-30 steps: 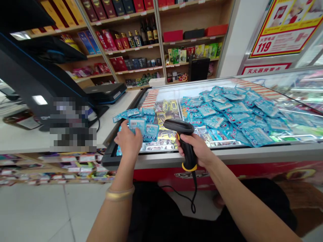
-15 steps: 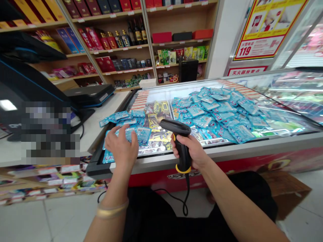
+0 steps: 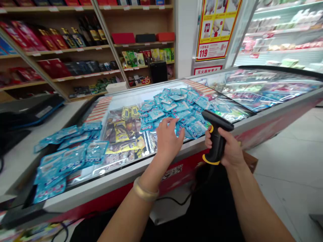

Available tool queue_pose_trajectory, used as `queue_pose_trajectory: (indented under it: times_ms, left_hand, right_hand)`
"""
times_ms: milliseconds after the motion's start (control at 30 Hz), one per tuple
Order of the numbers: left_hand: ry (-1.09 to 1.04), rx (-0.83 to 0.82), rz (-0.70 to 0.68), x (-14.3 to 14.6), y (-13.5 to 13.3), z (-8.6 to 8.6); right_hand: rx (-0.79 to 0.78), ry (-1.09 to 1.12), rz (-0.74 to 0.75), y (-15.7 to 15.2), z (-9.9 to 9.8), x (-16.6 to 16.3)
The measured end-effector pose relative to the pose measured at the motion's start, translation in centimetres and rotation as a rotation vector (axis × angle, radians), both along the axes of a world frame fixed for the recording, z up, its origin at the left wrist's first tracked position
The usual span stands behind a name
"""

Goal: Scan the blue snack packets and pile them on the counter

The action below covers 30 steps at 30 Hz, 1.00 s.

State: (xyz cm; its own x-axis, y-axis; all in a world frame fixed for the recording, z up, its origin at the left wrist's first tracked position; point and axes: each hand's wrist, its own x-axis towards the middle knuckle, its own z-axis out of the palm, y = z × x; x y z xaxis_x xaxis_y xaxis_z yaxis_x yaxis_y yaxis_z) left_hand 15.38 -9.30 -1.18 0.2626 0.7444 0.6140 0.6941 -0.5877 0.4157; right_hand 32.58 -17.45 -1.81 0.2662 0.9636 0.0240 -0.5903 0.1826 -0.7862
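In the head view, my right hand [image 3: 230, 148] grips a black barcode scanner [image 3: 217, 136] with yellow trim, its head tilted toward the freezer. My left hand [image 3: 169, 136] hovers at the front edge of the big heap of blue packets [image 3: 176, 106], fingers apart and curved. I cannot tell whether its fingertips touch a packet. Heaped on the freezer's glass lid [image 3: 114, 104], the shiny packets overlap one another. A smaller group of the same blue packets [image 3: 73, 156] lies at the left end of the lid.
Yellow-wrapped goods [image 3: 121, 131] show through the glass. A dark device [image 3: 32, 109] stands on the counter to the left. Shelves with boxes and bottles [image 3: 92, 32] line the back wall. A cardboard box [image 3: 251, 161] sits on the floor, and the scanner's cable [image 3: 174, 201] hangs below.
The view has turned to the right. My left hand has left the smaller packet group and moved right to the big heap. The scanner stays in my right hand.
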Motion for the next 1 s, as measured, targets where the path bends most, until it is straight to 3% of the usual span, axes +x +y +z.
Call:
queue_pose_trajectory:
  times_ms: [100,200,433,633,800,1000]
  left_hand:
    - [0.124,-0.056,-0.009,3.8,0.3,0.3]
    - [0.233,-0.084,0.018,5.9,0.5,0.0]
    - [0.251,-0.094,0.058,6.3,1.0,-0.8]
    - [0.076,-0.145,-0.035,6.0,1.2,-1.0]
    - [-0.209,-0.305,-0.122,5.3,1.4,-0.9]
    - [-0.524,-0.324,-0.149,4.8,1.6,-0.9]
  right_hand:
    - [-0.015,0.007,-0.079,-0.4,-0.6,2.2]
    - [-0.047,0.033,-0.109,-0.5,-1.3,3.4]
    - [-0.039,0.065,-0.088,-0.2,-2.1,3.6]
    - [-0.031,0.056,-0.075,-0.3,-2.1,3.4]
    - [-0.021,0.052,-0.045,-0.6,-1.8,2.5]
    - [0.002,0.055,0.038,-1.0,-1.1,0.5]
